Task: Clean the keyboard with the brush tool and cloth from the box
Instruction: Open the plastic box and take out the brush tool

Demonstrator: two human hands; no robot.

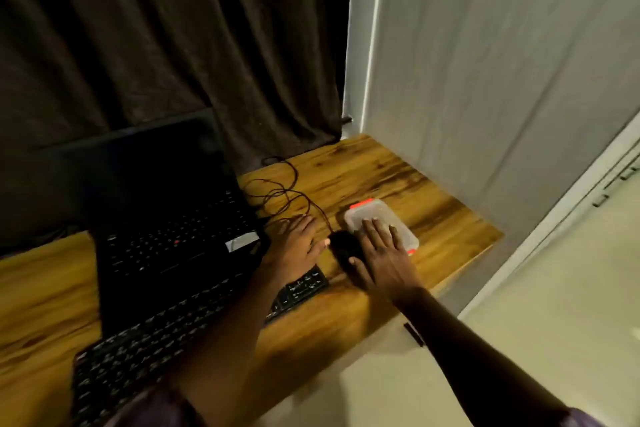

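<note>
A black external keyboard (145, 350) lies slanted across the front of the wooden desk (398, 184). To its right stands a clear plastic box (370, 215) with a lid and orange clips at both ends. My right hand (381, 256) rests flat on the box lid, fingers spread, its thumb over a black mouse (341, 246). My left hand (298, 243) lies palm down on the desk just left of the mouse, fingers apart, holding nothing. The box's contents cannot be made out.
An open black laptop (166, 218) sits behind the keyboard. A tangle of dark cable (277, 191) runs from the laptop's right side to the mouse. Dark curtains hang behind; a white wall closes the desk's right side.
</note>
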